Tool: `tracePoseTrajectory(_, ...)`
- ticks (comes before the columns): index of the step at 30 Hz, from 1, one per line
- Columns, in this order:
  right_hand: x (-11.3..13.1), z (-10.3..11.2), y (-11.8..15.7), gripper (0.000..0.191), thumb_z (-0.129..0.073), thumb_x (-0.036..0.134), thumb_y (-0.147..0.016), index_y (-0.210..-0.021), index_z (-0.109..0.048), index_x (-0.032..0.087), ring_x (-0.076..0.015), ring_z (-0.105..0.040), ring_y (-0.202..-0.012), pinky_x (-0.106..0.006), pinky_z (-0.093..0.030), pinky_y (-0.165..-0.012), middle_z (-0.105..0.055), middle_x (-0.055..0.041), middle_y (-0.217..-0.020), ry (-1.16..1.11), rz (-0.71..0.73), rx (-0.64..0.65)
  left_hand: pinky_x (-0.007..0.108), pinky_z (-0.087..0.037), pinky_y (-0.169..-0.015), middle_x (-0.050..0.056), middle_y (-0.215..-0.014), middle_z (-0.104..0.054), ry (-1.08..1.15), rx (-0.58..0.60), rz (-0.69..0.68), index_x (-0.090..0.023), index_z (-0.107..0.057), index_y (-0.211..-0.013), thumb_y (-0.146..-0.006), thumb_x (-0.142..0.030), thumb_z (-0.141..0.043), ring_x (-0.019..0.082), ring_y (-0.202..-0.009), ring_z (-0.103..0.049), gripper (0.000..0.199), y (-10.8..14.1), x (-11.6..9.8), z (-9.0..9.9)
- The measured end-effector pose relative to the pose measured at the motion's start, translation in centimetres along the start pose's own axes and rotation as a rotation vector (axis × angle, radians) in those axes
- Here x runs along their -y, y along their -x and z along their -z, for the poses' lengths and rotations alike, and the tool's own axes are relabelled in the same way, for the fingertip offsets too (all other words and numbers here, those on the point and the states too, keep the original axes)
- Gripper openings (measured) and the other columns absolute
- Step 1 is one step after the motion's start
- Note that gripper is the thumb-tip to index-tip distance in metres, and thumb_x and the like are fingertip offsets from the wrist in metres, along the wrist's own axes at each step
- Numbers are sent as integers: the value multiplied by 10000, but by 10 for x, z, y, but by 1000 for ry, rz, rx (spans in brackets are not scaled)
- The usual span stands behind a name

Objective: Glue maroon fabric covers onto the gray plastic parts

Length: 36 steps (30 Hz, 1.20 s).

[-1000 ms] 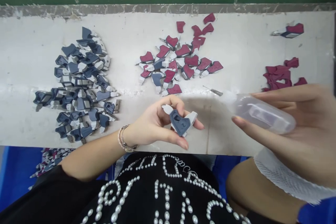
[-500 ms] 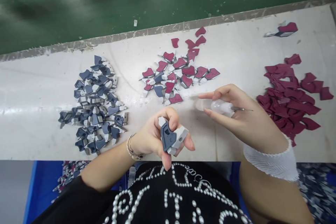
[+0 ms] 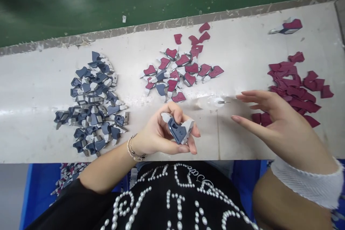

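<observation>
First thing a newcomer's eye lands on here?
Color first: loose dark red pieces heaped at the right of the white table, against a pile of blue-grey and white parts at the left. Then the left hand, near center, holding a single part. A clear bottle with a thin metal tip lies between it and the open right hand.

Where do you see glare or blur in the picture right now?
Head view: bright glare on the white table at far left; head view again: the translucent bottle looks soft-edged, while the blue-gray part in the left hand is fairly sharp.
</observation>
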State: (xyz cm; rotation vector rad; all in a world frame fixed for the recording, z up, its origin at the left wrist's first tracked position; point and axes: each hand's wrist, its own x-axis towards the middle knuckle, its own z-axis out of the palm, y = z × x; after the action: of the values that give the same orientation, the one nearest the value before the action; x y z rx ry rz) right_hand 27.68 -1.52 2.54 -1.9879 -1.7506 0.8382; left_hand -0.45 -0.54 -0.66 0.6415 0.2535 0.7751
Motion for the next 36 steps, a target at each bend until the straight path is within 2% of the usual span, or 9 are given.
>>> tracePoseTrajectory(4,-15,9,8,439,-748,500,-828,-1214,-642,318,-311,-676,-1105,-387,-555,-832,-703,-72,-1261,99,-110,-6,165,-605,-651,27,-1033,-717,9,12,-10,-222,-437,-981,-743,47,-756,107,-766,-755,480,0,1,-3)
tracePoseTrajectory(9,-38,1,7,635,-580,692,-794,-1190,-679,206,-437,-562,-1195,-609,-451,-1000,-641,-172,-1230,244,20,8,172,-609,-671,40,-1051,-729,53,38,12,-216,-468,-996,-739,93,-724,99,-784,-740,477,3,4,-3)
tracePoseTrajectory(14,-40,-1,5,390,-575,526,-837,-1038,-710,221,-242,-656,-748,-404,-553,-691,-658,-87,-1000,168,5,96,182,-628,-657,38,-1039,-749,-74,-20,6,-215,-479,-979,-697,71,-791,104,-742,-742,508,1,3,-1)
tracePoseTrajectory(16,-36,3,6,383,-591,521,-830,-1054,-713,236,-248,-649,-790,-401,-540,-715,-672,-80,-1018,165,19,113,183,-638,-683,32,-1020,-761,-198,-105,-6,-210,-495,-969,-673,53,-827,96,-729,-742,517,0,3,0)
tracePoseTrajectory(19,-34,8,9,432,-597,559,-805,-1061,-732,239,-342,-601,-1017,-487,-491,-870,-699,-111,-1081,236,40,104,160,-635,-736,30,-1029,-780,-355,-260,-10,-207,-518,-960,-678,31,-842,88,-778,-755,491,-2,2,0)
tracePoseTrajectory(21,-36,12,9,416,-575,528,-818,-1029,-737,209,-373,-583,-1064,-521,-462,-904,-711,-141,-1079,278,25,90,156,-638,-745,44,-1061,-790,-419,-313,-5,-207,-519,-958,-685,12,-846,104,-837,-770,479,-2,2,0)
tracePoseTrajectory(26,-37,16,6,215,-595,371,-885,-928,-712,196,-264,-656,-847,-396,-492,-727,-732,-127,-1019,254,-41,129,190,-657,-729,74,-1085,-793,-504,-317,13,-206,-524,-983,-716,-53,-850,162,-945,-782,449,-3,3,2)
tracePoseTrajectory(32,-29,11,13,288,-634,476,-872,-977,-721,222,-264,-659,-836,-392,-499,-689,-733,-104,-1035,190,-3,226,199,-648,-777,121,-1228,-736,-541,-332,26,-205,-527,-1024,-819,-129,-790,198,-1160,-718,342,-8,3,1)
tracePoseTrajectory(36,-35,-1,16,375,-563,564,-880,-911,-696,215,-289,-670,-802,-428,-514,-680,-718,-112,-933,147,21,253,245,-675,-807,77,-1125,-767,-431,-305,23,-205,-532,-970,-785,-104,-814,216,-1182,-710,352,-5,3,-2)
